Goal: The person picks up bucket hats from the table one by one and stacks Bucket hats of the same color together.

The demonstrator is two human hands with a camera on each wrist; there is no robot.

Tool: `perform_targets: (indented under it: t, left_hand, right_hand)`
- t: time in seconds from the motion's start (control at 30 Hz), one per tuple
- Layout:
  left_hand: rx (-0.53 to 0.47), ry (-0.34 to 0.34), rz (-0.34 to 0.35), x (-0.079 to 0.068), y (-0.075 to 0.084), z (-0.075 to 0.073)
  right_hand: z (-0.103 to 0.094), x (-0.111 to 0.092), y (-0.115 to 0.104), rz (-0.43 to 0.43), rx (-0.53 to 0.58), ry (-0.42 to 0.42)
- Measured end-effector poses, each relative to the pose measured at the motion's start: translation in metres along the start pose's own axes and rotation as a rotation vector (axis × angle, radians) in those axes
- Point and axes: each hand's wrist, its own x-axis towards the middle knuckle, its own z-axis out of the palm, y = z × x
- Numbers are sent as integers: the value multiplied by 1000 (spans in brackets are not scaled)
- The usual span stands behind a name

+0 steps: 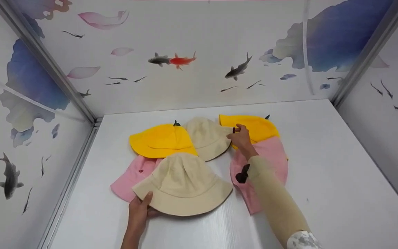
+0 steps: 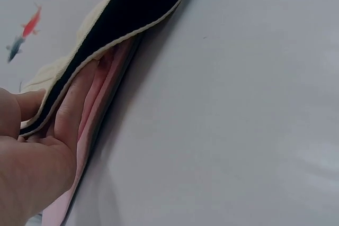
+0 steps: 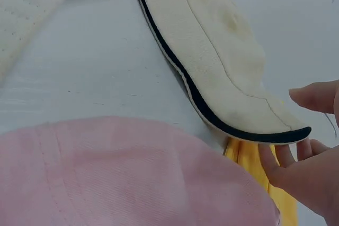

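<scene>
My left hand (image 1: 138,214) grips the brim of the front cream bucket hat (image 1: 185,183), thumb on top and fingers underneath. In the left wrist view that brim is raised, showing its dark lining (image 2: 143,3). This hat overlaps a pink hat (image 1: 133,176) and sits just below a yellow hat (image 1: 161,140). My right hand (image 1: 242,138) is at the right brim of the rear cream bucket hat (image 1: 204,135). The right wrist view shows its fingers (image 3: 273,165) touching the brim's dark-edged underside, while the thumb (image 3: 312,97) stands apart above.
Right of the rear cream hat lies another yellow hat (image 1: 257,126), partly covered by a second pink hat (image 1: 275,155) beneath my right forearm. The white tabletop (image 1: 333,193) is bounded by printed panels at the back (image 1: 192,90) and both sides, with metal corner posts.
</scene>
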Motion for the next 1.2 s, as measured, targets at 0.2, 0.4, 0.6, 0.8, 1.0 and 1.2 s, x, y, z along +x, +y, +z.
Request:
perform_targets:
  t: [0.2,0.4,0.6,0.8,1.0,1.2]
  left_hand:
    - [20,-19,35,2,-2,7]
    - [-12,-13,52,5,-4,8]
    - [-6,-30,58,5,-2,7]
    - [1,-31,39,8,-3,7]
    - [-6,-18,35,5,-5,4]
    - [-51,-21,46,3,-5,1]
  right_hand:
    - [-2,-5,6,42,-38,-31]
    - [4,-14,4,-101,-134,95]
    - [10,-22,-14,-242,-162,216]
    - [11,-36,-37,-392,-129,312]
    - [8,-52,-54,-491,-80,332]
    - [7,-67,-66,-567,-41,301]
